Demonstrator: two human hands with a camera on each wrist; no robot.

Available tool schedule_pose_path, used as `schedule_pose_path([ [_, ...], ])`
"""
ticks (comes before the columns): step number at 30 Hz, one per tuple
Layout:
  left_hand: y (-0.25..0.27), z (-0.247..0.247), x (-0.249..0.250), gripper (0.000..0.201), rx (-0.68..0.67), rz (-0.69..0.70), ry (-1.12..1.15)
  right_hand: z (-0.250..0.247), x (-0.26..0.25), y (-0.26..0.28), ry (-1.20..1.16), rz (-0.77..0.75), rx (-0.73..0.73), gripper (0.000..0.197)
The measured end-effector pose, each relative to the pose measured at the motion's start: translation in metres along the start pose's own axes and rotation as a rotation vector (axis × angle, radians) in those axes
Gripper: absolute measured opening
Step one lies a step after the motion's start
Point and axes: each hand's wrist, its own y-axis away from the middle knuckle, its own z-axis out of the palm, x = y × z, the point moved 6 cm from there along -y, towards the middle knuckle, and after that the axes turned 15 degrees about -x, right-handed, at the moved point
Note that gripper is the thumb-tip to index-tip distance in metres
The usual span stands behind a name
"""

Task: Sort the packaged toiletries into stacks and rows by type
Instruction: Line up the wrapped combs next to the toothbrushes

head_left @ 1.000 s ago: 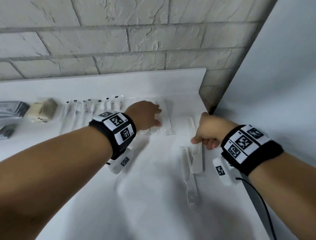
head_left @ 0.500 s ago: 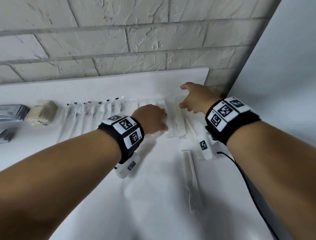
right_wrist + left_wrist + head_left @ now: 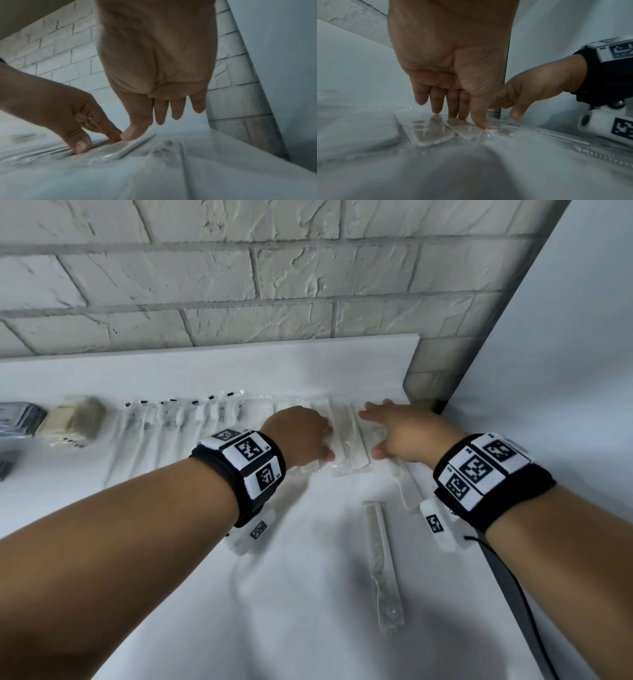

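Observation:
A row of white combs in clear wrappers [image 3: 346, 436] lies at the back right of the white table [image 3: 308, 611]. My left hand [image 3: 301, 436] presses on this row with straight fingers and thumb tip [image 3: 481, 121]. My right hand [image 3: 394, 433] is flat and open just right of it. Its thumb [image 3: 133, 132] touches a wrapped comb [image 3: 407, 491] that runs back under the wrist, while its fingers hover. Another wrapped comb [image 3: 382, 559] lies loose nearer me. Left of the combs lies a row of wrapped toothbrushes [image 3: 171, 422].
A stack of beige soap packets [image 3: 72, 419] and dark grey packets [image 3: 17, 416] sit at the far left. A white brick wall [image 3: 274, 285] backs the table. A grey panel [image 3: 565, 371] closes the right side, with the table's edge just below my right wrist.
My right hand let go of a comb near the right edge, reached to the back corner, then came down flat beside the left hand. The left hand stayed on the comb row.

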Motion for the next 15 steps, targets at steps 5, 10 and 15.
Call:
schedule_pose_path([
  [5, 0.003, -0.003, 0.0, 0.057, 0.002, 0.004, -0.019, 0.0, -0.021, -0.007, 0.174, -0.019, -0.061, 0.068],
  [10, 0.002, -0.005, -0.001, 0.054, -0.02, 0.005, -0.045, -0.005, -0.021, -0.007, 0.199, 0.004, -0.068, 0.067],
  [15, -0.001, -0.004, -0.005, 0.057, -0.021, 0.013, -0.025, -0.004, -0.022, -0.004, 0.174, -0.022, -0.05, 0.065],
])
